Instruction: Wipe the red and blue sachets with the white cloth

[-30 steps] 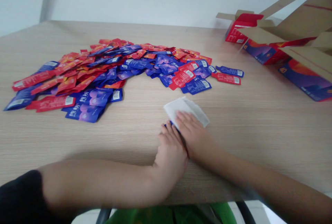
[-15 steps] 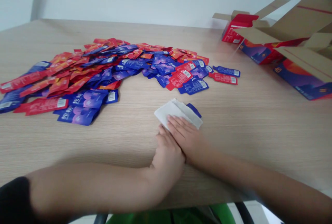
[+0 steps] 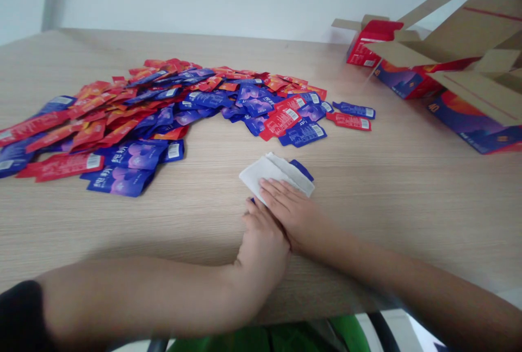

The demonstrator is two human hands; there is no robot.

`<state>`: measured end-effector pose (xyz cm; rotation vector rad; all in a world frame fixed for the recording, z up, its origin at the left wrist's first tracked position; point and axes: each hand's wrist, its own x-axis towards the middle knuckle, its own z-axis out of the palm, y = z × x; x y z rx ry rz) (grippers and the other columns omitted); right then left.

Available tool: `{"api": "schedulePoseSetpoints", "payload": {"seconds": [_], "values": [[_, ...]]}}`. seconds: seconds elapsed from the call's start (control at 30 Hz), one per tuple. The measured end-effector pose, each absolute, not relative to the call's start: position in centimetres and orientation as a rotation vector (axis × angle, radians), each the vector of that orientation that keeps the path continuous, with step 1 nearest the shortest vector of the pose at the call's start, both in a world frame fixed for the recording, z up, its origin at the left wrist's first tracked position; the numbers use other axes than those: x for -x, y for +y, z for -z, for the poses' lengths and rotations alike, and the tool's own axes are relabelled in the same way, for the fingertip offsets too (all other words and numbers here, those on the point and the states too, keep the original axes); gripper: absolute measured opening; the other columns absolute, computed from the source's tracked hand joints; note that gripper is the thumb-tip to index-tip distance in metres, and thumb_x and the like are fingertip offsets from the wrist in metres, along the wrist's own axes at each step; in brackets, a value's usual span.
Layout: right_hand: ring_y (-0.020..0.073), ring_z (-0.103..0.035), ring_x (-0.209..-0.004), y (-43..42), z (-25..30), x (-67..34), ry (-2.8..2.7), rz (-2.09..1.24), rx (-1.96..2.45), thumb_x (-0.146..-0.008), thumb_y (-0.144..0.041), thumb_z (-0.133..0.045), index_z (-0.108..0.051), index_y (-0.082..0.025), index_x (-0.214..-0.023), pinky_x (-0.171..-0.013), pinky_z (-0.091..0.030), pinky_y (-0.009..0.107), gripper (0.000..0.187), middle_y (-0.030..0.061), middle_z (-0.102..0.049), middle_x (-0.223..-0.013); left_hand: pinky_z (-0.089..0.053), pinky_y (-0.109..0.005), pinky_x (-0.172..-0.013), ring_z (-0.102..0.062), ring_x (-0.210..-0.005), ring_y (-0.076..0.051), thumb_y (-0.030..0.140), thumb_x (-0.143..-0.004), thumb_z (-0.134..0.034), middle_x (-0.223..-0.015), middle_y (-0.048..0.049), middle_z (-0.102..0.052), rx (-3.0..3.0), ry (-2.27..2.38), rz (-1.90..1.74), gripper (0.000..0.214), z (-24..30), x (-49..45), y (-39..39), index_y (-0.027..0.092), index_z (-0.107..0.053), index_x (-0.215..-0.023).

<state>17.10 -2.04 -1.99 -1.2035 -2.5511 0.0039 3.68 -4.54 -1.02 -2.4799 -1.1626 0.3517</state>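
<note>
A white folded cloth (image 3: 271,171) lies on the wooden table (image 3: 408,189) in front of me. My right hand (image 3: 290,209) rests flat on its near part, fingers stretched out. Under the cloth is a blue packet (image 3: 304,168); its far corner shows at the cloth's right edge. A sliver of its near end shows by my left fingertips. My left hand (image 3: 261,240) lies against the right hand, fingers curled down onto that near end.
A wide heap of red and blue packets (image 3: 163,107) covers the table's left and middle. Two single packets, a blue packet (image 3: 354,109) and a red packet (image 3: 348,121), lie at its right end. Opened cardboard boxes (image 3: 448,74) stand at the back right.
The right hand has slid the cloth a little toward me over the packet, so the packet's blue far corner now shows. The left hand has stayed in place.
</note>
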Motion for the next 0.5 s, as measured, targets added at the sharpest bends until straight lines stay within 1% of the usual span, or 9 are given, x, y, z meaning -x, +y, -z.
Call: {"api": "schedulePoseSetpoints", "payload": {"seconds": [0.07,0.13,0.2,0.27,0.33,0.43,0.5], "values": [[0.0229,-0.036,-0.141,-1.7,1.8,-17.9,-2.534,-0.062,1.26,-0.09,-0.015,-0.038,-0.048,-0.002,-0.138,-0.117,-0.032,0.043,0.051,0.0184,-0.045,-0.148,-0.052,-0.045,-0.081,-0.063,-0.11,-0.043,0.033,-0.087,-0.053,-0.123,-0.0363,-0.057,2.478,-1.186,-0.354,0.057,0.7,-3.8,-4.4,-0.009,-0.058,-0.125],[0.0243,-0.036,-0.141,-0.8,1.7,-19.5,-2.435,-0.045,1.452,-0.087,-0.01,-0.036,-0.047,-0.001,-0.139,-0.116,-0.033,0.047,0.054,0.0201,-0.044,-0.148,-0.052,-0.045,-0.08,-0.062,-0.111,-0.044,0.035,-0.089,-0.051,-0.125,-0.038,-0.054,2.472,-1.197,-0.333,0.061,0.5,-3.9,-4.3,-0.011,-0.054,-0.128],[0.0274,-0.036,-0.141,0.0,1.9,-20.8,-2.312,0.028,1.639,-0.085,-0.007,-0.034,-0.044,0.002,-0.139,-0.115,-0.034,0.051,0.056,0.0235,-0.042,-0.148,-0.052,-0.045,-0.079,-0.062,-0.112,-0.045,0.036,-0.089,-0.05,-0.125,-0.0395,-0.053,2.475,-1.204,-0.314,0.063,0.4,-3.9,-4.2,-0.013,-0.053,-0.128],[0.0301,-0.036,-0.141,0.1,2.1,-20.8,-2.265,0.088,1.711,-0.085,-0.006,-0.034,-0.043,0.005,-0.139,-0.114,-0.035,0.052,0.056,0.026,-0.041,-0.148,-0.051,-0.045,-0.08,-0.061,-0.113,-0.045,0.035,-0.089,-0.05,-0.125,-0.0391,-0.053,2.485,-1.218,-0.299,0.061,0.4,-3.9,-4.1,-0.012,-0.054,-0.128],[0.0301,-0.036,-0.14,-0.5,2.3,-19.6,-2.349,0.101,1.613,-0.086,-0.007,-0.034,-0.045,0.004,-0.138,-0.114,-0.035,0.051,0.054,0.0257,-0.041,-0.148,-0.051,-0.046,-0.082,-0.059,-0.115,-0.045,0.034,-0.088,-0.05,-0.126,-0.0386,-0.053,2.508,-1.229,-0.29,0.06,0.4,-3.8,-4.1,-0.011,-0.055,-0.127],[0.0264,-0.036,-0.141,-1.8,2.1,-17.5,-2.54,0.035,1.306,-0.091,-0.013,-0.035,-0.049,0.001,-0.137,-0.116,-0.033,0.046,0.05,0.0218,-0.044,-0.147,-0.05,-0.047,-0.085,-0.057,-0.118,-0.046,0.035,-0.087,-0.052,-0.127,-0.0399,-0.052,2.567,-1.223,-0.311,0.061,0.3,-3.7,-4.1,-0.013,-0.055,-0.126],[0.024,-0.035,-0.141,-1.9,1.7,-17.4,-2.571,-0.045,1.237,-0.09,-0.014,-0.037,-0.048,-0.001,-0.138,-0.118,-0.032,0.043,0.051,0.0196,-0.044,-0.148,-0.049,-0.047,-0.086,-0.056,-0.119,-0.047,0.034,-0.087,-0.052,-0.128,-0.0411,-0.05,2.595,-1.226,-0.316,0.063,0.2,-3.7,-4.0,-0.014,-0.054,-0.126]]}}
